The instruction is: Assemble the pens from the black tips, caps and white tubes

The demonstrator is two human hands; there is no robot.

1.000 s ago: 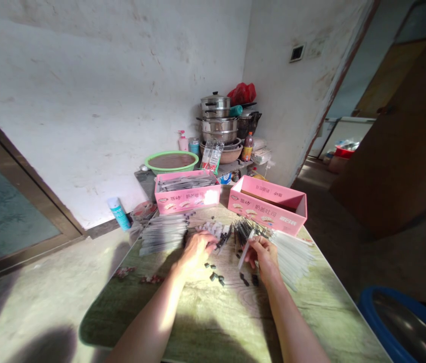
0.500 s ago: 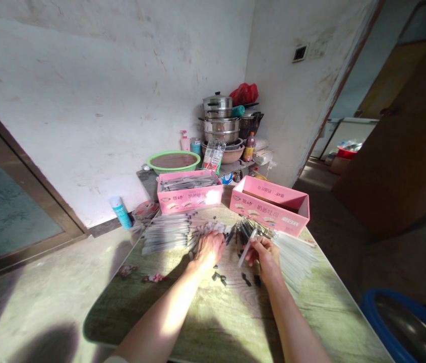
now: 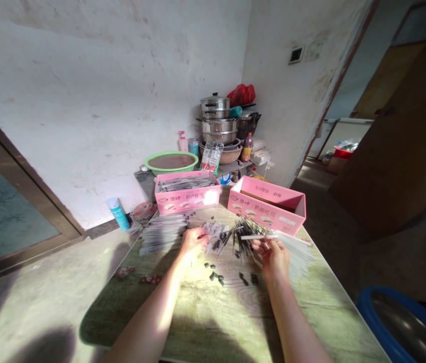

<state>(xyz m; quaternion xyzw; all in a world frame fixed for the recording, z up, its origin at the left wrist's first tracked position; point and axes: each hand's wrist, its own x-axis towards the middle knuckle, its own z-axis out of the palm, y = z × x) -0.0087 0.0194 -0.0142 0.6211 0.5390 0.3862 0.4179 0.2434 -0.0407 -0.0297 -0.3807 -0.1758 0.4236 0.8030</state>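
My right hand pinches a thin whitish tube, which lies nearly level across the fingertips. Beneath and beyond it spreads a pile of thin black sticks. My left hand is closed, its fingertips together beside a heap of small whitish pieces; whatever is in them is too small to make out. Left of that hand lies a stack of dark-tipped translucent tubes. More clear tubes fan out right of my right hand. Several small black caps are scattered on the table in front.
Two pink boxes stand at the table's far edge: the left box holds tubes, the right box shows a bare inner wall. Behind them are a green basin and stacked steel pots. A blue-rimmed tub is at lower right.
My left hand has moved left, away from the middle of the small pieces and the black sticks. My right hand has turned the tube from steeply slanted to nearly level.
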